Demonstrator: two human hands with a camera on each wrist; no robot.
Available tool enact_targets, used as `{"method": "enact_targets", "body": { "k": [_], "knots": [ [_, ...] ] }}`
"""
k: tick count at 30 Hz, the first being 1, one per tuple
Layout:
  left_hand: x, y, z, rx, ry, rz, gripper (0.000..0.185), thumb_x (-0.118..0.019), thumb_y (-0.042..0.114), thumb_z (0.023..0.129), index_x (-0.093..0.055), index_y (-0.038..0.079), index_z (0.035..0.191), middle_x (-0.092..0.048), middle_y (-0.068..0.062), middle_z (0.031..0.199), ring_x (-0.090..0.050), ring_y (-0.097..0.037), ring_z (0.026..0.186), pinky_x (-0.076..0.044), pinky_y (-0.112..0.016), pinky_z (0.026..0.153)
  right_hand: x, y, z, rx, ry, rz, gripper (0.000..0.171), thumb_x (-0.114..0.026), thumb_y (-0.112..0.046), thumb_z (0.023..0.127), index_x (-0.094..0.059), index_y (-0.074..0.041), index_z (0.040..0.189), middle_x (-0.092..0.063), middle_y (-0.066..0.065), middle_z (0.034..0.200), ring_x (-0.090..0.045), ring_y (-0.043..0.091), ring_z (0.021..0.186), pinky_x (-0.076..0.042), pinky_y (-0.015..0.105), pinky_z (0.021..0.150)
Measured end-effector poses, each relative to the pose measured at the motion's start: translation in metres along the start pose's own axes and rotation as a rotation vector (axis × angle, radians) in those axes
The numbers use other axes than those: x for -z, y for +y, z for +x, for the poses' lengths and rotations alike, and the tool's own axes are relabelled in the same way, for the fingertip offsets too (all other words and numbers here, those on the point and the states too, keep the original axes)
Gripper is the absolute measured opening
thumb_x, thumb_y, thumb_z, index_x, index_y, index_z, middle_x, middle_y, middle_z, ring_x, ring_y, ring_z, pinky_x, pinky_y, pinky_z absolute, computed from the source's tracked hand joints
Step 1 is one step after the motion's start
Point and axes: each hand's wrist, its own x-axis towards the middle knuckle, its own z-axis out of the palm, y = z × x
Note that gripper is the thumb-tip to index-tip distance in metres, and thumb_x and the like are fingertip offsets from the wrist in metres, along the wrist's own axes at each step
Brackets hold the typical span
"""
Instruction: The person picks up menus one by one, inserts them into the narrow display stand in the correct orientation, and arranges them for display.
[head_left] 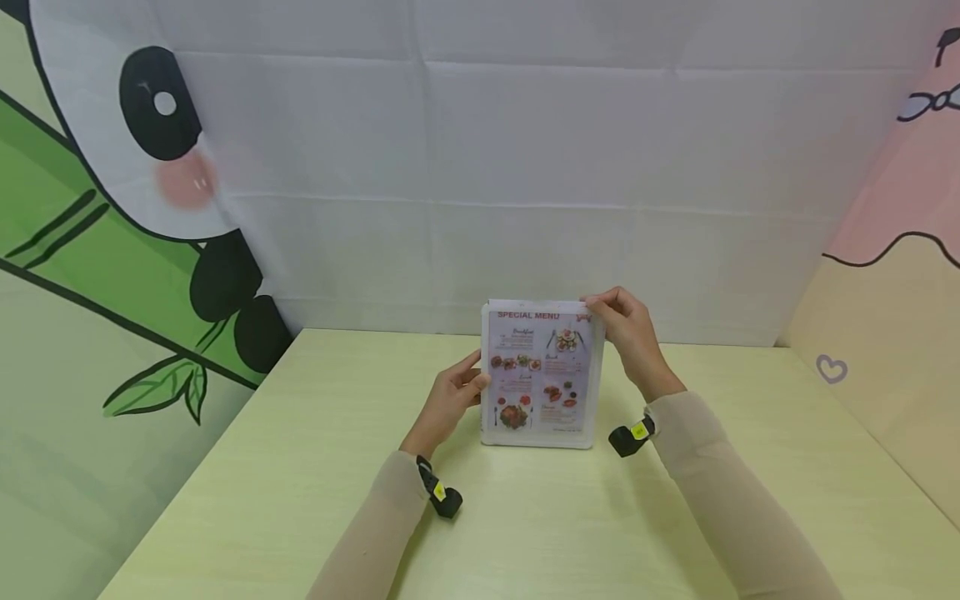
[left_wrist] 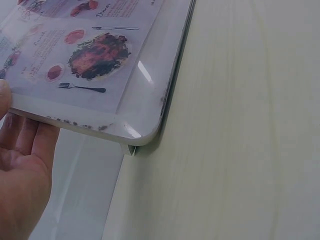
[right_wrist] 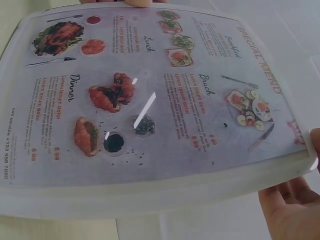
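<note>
A white-framed menu stand (head_left: 542, 375) headed "SPECIAL MENU" stands upright on the table, its printed sheet of food pictures facing me. My left hand (head_left: 448, 398) grips its left edge, thumb on the front and fingers behind. At the top right corner, my right hand (head_left: 626, 333) pinches the frame. The left wrist view shows the lower corner of the menu stand (left_wrist: 145, 115) with dark scuffs along its edge and a small foot behind. In the right wrist view the menu stand (right_wrist: 150, 110) fills most of the picture, fingers of my right hand (right_wrist: 292, 205) under its corner.
The pale yellow-green wooden table (head_left: 315, 533) extends around the stand. Behind it hangs a creased white cloth backdrop (head_left: 525, 150). A panda-and-bamboo print (head_left: 150, 217) covers the left side, and a pink and cream panel (head_left: 892, 333) borders the right.
</note>
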Motion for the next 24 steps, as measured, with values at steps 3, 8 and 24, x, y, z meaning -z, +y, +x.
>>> {"method": "enact_targets", "body": {
  "k": [3,8,24],
  "knots": [
    [0.000,-0.001,0.000,0.000,0.003,0.001,0.059,-0.058,0.030,0.095,-0.037,0.021,0.149,-0.061,-0.018,0.127,-0.064,-0.026,0.110,-0.055,-0.039,0.092,0.000,0.002,0.000,0.004,0.009,0.012,0.022,-0.058,-0.030,0.097,-0.056,-0.008,0.098,-0.058,-0.002,0.115,-0.055,0.013,0.099,-0.048,0.032,0.091],
    [0.000,-0.001,0.001,0.006,0.013,0.009,0.058,-0.058,0.029,0.095,-0.038,0.021,0.149,-0.061,-0.017,0.128,-0.064,-0.026,0.110,-0.055,-0.040,0.091,0.002,0.005,0.000,0.002,0.031,0.026,0.022,-0.062,-0.033,0.095,-0.059,-0.011,0.094,-0.059,-0.006,0.111,-0.055,0.013,0.102,-0.045,0.042,0.098],
    [0.000,0.000,0.002,0.028,0.018,-0.002,0.057,-0.059,0.025,0.095,-0.039,0.022,0.148,-0.061,-0.015,0.129,-0.063,-0.026,0.110,-0.054,-0.040,0.092,0.010,0.015,-0.001,-0.031,0.010,-0.034,0.048,-0.068,-0.046,0.087,-0.063,-0.011,0.120,-0.062,-0.010,0.107,-0.061,0.007,0.096,-0.045,0.040,0.100]
  ]
}}
